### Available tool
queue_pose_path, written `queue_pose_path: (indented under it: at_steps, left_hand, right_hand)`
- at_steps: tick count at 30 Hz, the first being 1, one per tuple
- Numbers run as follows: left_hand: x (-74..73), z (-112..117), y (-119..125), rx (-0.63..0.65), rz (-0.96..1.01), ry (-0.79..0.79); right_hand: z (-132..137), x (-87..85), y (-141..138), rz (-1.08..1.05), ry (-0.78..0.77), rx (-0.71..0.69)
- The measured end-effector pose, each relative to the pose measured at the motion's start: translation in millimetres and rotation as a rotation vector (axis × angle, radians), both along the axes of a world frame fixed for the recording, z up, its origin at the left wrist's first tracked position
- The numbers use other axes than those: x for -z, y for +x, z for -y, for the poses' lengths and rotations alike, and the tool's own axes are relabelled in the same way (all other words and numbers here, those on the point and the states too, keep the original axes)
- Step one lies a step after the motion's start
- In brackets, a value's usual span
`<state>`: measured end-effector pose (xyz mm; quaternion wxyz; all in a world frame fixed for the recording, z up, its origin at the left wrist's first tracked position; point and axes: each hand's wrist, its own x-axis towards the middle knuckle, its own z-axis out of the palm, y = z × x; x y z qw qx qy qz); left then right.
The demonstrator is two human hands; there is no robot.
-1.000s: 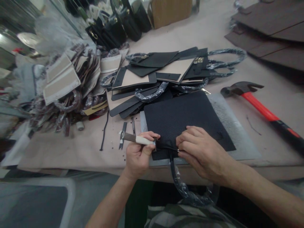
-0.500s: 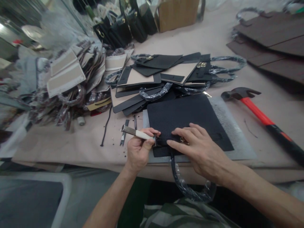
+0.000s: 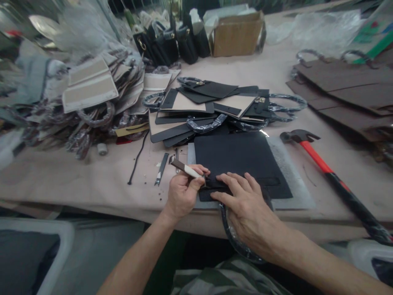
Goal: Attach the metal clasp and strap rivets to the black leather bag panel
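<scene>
A black bag panel (image 3: 233,151) lies flat on a pale board (image 3: 299,192) in front of me. My left hand (image 3: 183,190) is closed around a slim tool (image 3: 192,170) with a white and dark shaft, tilted over the panel's near left corner. The tool's working end is mostly hidden by my fingertips. My right hand (image 3: 247,200) rests on the panel's near part, fingers spread. Under it, a plastic-wrapped bag handle (image 3: 229,229) hangs over the table edge. To the right lies a claw hammer (image 3: 325,164) with a red and black grip.
Behind the panel is a pile of black bag pieces (image 3: 184,114) with wrapped handles. Beige pieces (image 3: 90,86) are heaped at left, brown panels (image 3: 344,82) at right. A black cord (image 3: 138,159) and a forked strip (image 3: 161,169) lie left of my hands. Farther back stands a cardboard box (image 3: 238,35).
The camera view has shifted. My right hand has slid over the near part of the panel, covering the gold metal piece seen before. My left hand keeps the tool at the same corner.
</scene>
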<state>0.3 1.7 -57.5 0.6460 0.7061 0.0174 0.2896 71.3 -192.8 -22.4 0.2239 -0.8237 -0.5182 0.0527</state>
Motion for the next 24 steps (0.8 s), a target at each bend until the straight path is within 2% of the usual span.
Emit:
queue_pose_path:
  at_steps: [6,14,24]
  left_hand:
    - [0.1,1.0,-0.4,-0.004,-0.006,-0.007]
    - [-1.2,-0.7,0.1,0.003,-0.019,0.003]
    - [1.7,-0.5,-1.3,0.014,0.032,0.023]
  right_hand:
    - [1.9,10.8,-3.4,0.028,0.06,0.007]
    - [-2.2,3.9,0.6,-0.136,0.077,0.02]
    - [1.5,6.8,2.7,-0.104,0.06,-0.029]
